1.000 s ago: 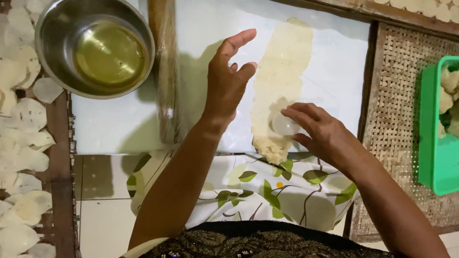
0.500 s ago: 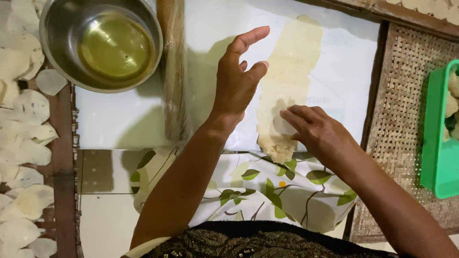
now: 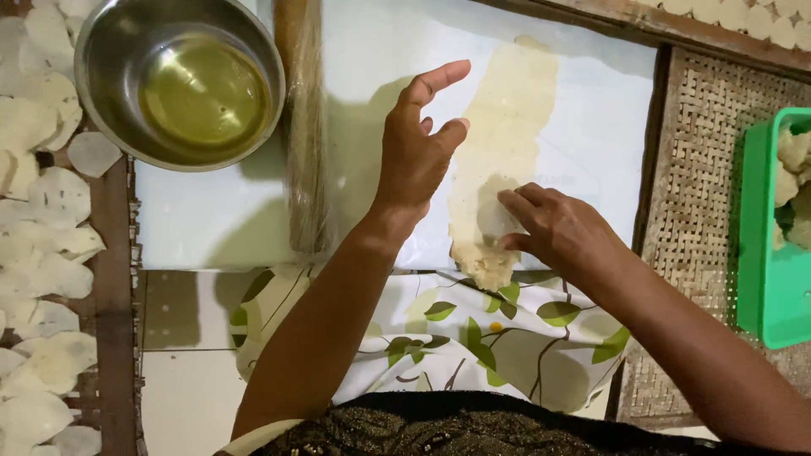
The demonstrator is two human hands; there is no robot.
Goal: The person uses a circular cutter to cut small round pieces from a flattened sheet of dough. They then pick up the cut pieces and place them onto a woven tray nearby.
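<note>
A long strip of thin pale dough [image 3: 511, 110] lies on a white sheet [image 3: 591, 127]. My right hand [image 3: 562, 232] presses a small pale round cutter [image 3: 492, 221] into the strip's near end, with the fingertips curled over it. To the left of the strip hovers my left hand [image 3: 418, 148], fingers spread and holding nothing, its fingertips near the dough's edge.
A wrapped rolling pin [image 3: 304, 143] lies left of my left hand, beside a steel bowl [image 3: 101, 51] of yellow oil. Several cut dough discs [image 3: 51, 253] cover the rack at far left. A green tray [image 3: 764, 253] of dough lumps sits on a woven mat [image 3: 693, 169] at right. A leaf-print cloth [image 3: 473, 338] covers the near edge.
My right hand has shifted the cutter slightly up the strip from its near end. The left hand stays raised and open.
</note>
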